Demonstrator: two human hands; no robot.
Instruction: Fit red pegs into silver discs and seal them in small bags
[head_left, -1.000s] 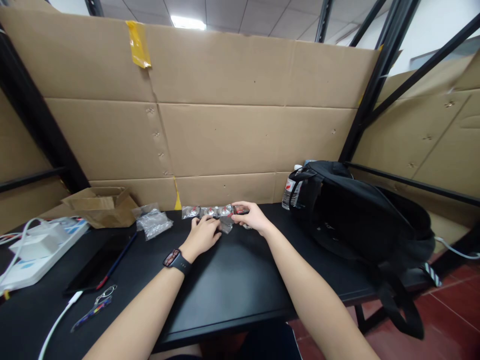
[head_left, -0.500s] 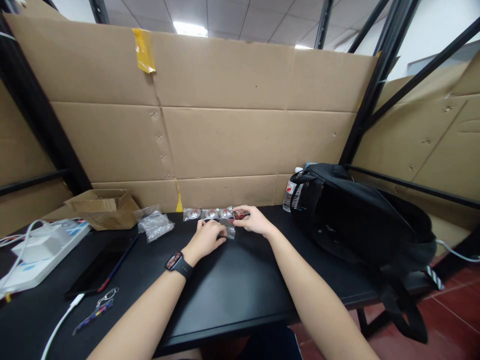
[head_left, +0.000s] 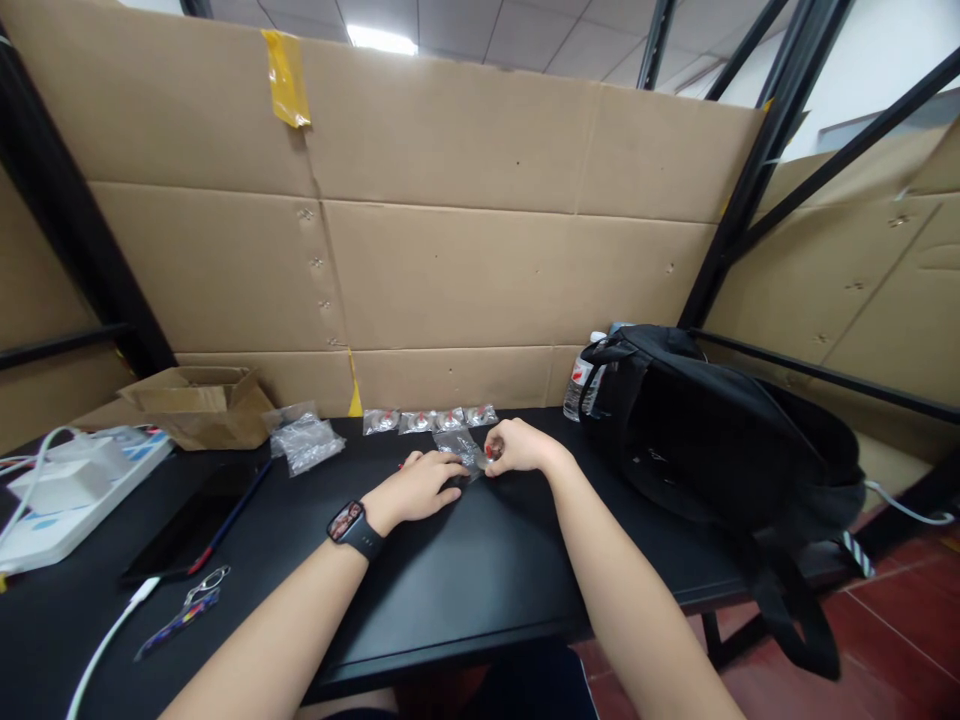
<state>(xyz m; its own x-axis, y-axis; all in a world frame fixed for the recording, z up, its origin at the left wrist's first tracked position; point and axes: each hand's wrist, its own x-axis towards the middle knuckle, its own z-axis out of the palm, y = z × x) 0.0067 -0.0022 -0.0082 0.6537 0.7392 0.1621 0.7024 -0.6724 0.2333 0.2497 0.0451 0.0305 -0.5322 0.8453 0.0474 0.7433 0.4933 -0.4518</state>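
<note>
My right hand (head_left: 519,446) is closed, its thumb and fingers pinching a small shiny item with red on it (head_left: 493,450), partly hidden by the fingers. A clear plastic bag (head_left: 456,443) lies between my hands, its near edge by my left fingertips. My left hand (head_left: 424,486), with a smartwatch (head_left: 347,522) on the wrist, rests low over the table, thumb and fingers apart. A bit of red peeks out behind its knuckles. Beyond the hands, several small bagged items with red and silver parts (head_left: 417,422) form a row along the cardboard wall.
To the left are crumpled clear bags (head_left: 306,442), an open cardboard box (head_left: 202,408), a white power strip (head_left: 75,500), a dark tablet (head_left: 191,525) and a keychain (head_left: 180,620). A water bottle (head_left: 579,388) and black backpack (head_left: 720,440) stand at the right.
Another bagged item now shows at the right end of the row. My right hand has drawn back slightly from there with a red item. The left hand has shifted slightly nearer and right.
</note>
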